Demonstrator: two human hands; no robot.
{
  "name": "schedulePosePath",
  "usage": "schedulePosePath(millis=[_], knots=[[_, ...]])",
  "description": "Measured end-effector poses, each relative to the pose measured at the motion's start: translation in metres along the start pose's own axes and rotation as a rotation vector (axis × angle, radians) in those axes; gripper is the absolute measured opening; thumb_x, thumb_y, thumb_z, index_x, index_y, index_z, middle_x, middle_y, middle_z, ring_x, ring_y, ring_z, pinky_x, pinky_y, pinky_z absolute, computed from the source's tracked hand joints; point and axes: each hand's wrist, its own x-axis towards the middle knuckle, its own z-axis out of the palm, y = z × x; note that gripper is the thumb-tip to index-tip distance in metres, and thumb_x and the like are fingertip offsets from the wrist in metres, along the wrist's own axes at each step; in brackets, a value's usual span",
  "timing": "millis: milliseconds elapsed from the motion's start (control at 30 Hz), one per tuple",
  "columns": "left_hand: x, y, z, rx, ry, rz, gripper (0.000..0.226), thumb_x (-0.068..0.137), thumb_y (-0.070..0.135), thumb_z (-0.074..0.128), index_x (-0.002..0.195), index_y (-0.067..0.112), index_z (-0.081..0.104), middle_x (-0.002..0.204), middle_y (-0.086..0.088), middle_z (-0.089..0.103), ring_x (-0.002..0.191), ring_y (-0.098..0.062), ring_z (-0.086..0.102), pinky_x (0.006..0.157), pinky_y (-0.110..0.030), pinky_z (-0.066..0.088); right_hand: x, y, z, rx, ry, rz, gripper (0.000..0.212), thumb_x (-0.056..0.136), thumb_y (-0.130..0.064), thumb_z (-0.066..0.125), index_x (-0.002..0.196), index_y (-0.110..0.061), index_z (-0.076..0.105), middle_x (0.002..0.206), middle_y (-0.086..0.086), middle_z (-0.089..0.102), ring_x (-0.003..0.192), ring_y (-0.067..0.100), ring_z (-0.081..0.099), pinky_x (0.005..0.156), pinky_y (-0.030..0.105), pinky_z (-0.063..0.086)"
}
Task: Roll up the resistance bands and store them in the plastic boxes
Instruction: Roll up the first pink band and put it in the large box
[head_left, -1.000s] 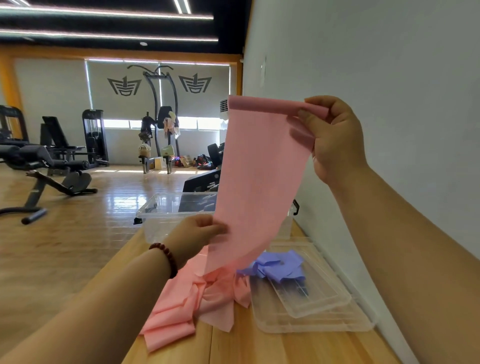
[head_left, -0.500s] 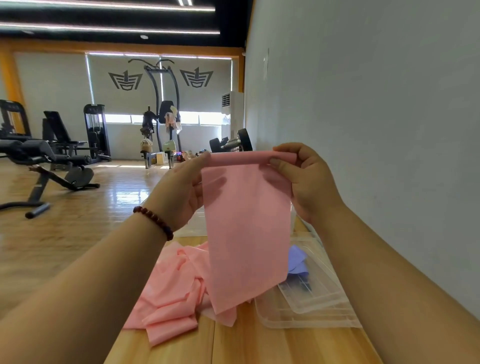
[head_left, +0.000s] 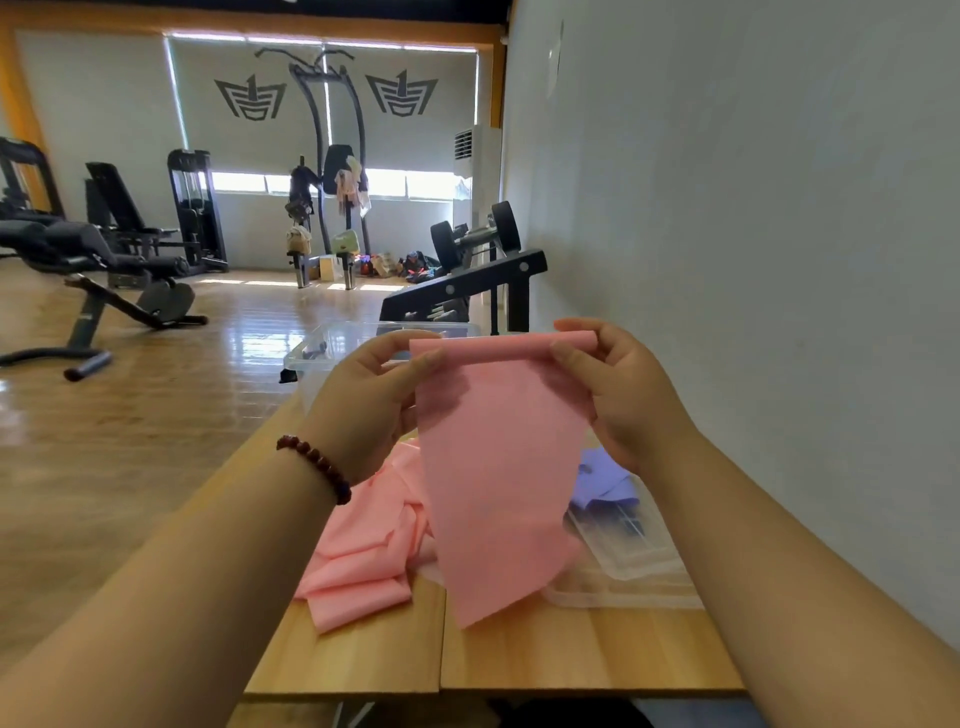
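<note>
One pink band (head_left: 498, 467) between left grip (head_left: 363, 410), right grip (head_left: 628, 405)

The person's left forearm (head_left: 208, 571) and right forearm (head_left: 779, 545) are bare up to the frame's edge. At the wrist of the left hand (head_left: 363, 410) sits 1 bracelet (head_left: 317, 467): a single strand of small, round, glossy beads, dark reddish-brown. The right hand (head_left: 628, 400) is bare, with short fingernails.

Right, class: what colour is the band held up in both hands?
The band is pink; the head view shows it.
</note>
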Motion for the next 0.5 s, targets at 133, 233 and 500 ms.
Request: schedulePosePath(millis=[133, 233, 500], knots=[[-0.002, -0.023, -0.007, 0.101, 0.043, 0.014, 0.015, 0.096, 0.016, 0.056, 0.105, 0.022, 0.066, 0.103, -0.008, 0.071, 0.095, -0.022, 0.069, 0.075, -0.030, 0.057, -0.005, 0.025, 0.008, -0.070, -0.025, 0.001, 0.022, 0.100, -0.014, 0.054, 0.109, -0.034, 0.057, 0.109, -0.004, 0.067, 0.094, 0.009, 0.069, 0.086, 0.027, 0.056], [-0.003, -0.041, -0.011, 0.182, 0.095, 0.071, 0.017, 0.097, 0.021, 0.056, 0.106, 0.031, 0.066, 0.106, -0.005, 0.070, 0.103, -0.025, 0.067, 0.087, -0.039, 0.055, -0.009, 0.040, 0.014, -0.104, -0.008, 0.006, 0.026, 0.101, -0.019, 0.053, 0.120, -0.037, 0.048, 0.128, -0.009, 0.060, 0.109, 0.008, 0.062, 0.095, 0.031, 0.052], [-0.004, -0.063, -0.023, 0.207, 0.106, 0.088, 0.016, 0.095, 0.020, 0.059, 0.103, 0.032, 0.067, 0.098, -0.001, 0.073, 0.094, -0.021, 0.068, 0.077, -0.033, 0.055, -0.008, 0.066, 0.011, 0.000, -0.049, 0.150, 0.038, 0.096, -0.017, 0.060, 0.121, -0.045, 0.050, 0.126, -0.017, 0.057, 0.117, 0.016, 0.060, 0.100, 0.046, 0.051]])
